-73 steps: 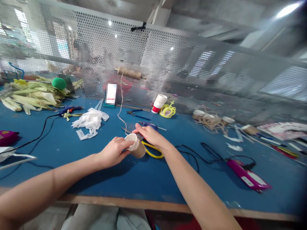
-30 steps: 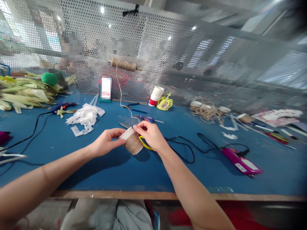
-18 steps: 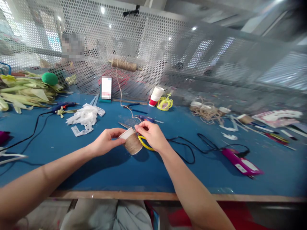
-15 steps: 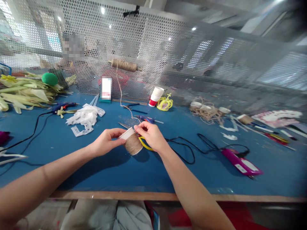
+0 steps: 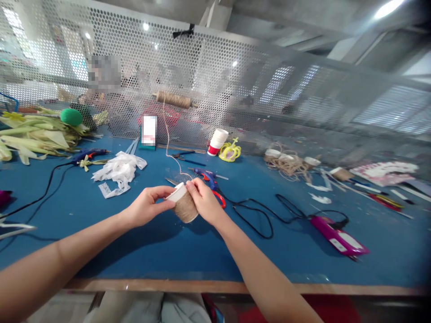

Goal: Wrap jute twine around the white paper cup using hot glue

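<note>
A paper cup (image 5: 183, 205) wound with brown twine is held tilted above the blue table (image 5: 188, 246). My left hand (image 5: 146, 208) pinches its white rim from the left. My right hand (image 5: 204, 202) is closed on the cup's right side, fingertips at the rim where a thin twine strand (image 5: 167, 143) arrives. That strand runs up to a twine spool (image 5: 171, 99) hung on the perforated screen. Red-handled scissors (image 5: 217, 195) lie just behind my right hand.
White lace (image 5: 117, 170) and a blue glue gun (image 5: 90, 154) lie at left, green leaves (image 5: 33, 134) far left. Stacked cups (image 5: 217, 141), a yellow ribbon piece (image 5: 230, 151), loose twine (image 5: 286, 163), a black cable (image 5: 262, 215) and a magenta tool (image 5: 338, 235) lie to the right. A person sits behind the screen.
My right hand has shifted from the cup's rim down onto its side. The cup sits slightly lower and closer. The yellow loop beside it is no longer seen; red scissors show there.
</note>
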Demonstrator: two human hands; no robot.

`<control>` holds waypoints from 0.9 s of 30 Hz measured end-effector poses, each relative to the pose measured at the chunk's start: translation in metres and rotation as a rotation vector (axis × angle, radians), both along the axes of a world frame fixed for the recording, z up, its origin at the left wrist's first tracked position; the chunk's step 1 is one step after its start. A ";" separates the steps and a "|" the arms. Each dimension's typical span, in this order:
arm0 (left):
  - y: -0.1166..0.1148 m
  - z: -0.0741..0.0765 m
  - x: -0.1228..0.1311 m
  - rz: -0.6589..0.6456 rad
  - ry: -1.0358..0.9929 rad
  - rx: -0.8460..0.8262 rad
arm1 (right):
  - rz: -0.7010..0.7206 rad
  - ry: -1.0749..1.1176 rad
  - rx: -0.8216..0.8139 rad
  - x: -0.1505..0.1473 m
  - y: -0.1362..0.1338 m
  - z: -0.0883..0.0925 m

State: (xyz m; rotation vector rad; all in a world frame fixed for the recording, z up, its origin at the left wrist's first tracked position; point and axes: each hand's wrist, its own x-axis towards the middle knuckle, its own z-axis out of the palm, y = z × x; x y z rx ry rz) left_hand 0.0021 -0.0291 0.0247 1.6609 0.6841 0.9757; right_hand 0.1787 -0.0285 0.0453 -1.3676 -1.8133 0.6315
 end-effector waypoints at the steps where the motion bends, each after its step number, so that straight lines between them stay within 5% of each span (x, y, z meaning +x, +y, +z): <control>1: 0.000 0.000 0.000 0.004 0.002 0.003 | -0.002 -0.004 0.002 0.000 0.000 0.000; 15: -0.004 0.003 0.009 -0.012 0.218 -0.031 | -0.004 -0.171 0.130 -0.005 -0.002 -0.004; 22: -0.002 0.011 0.021 -0.035 0.147 -0.150 | -0.003 -0.197 0.199 -0.006 -0.002 -0.003; 27: 0.001 0.005 0.022 -0.029 0.084 -0.183 | 0.005 -0.215 0.201 -0.006 -0.001 -0.003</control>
